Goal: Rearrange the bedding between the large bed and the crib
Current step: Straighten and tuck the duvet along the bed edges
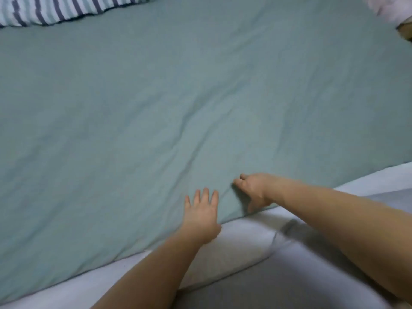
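A large grey-green blanket (178, 97) lies spread over the bed and fills most of the view, with a long crease running down its middle. My left hand (201, 214) rests flat on it near the near edge, fingers apart. My right hand (252, 189) lies just to the right, palm down at the blanket's edge, with its thumb hanging over the hem; whether it pinches the cloth is unclear. Under the blanket's near edge shows a white sheet (243, 244).
A blue-and-white striped pillow (55, 8) lies at the far left corner. A pale pink fabric (388, 5) and a bit of wood (404, 32) show at the far right corner. Grey bedding (278, 279) lies closest to me.
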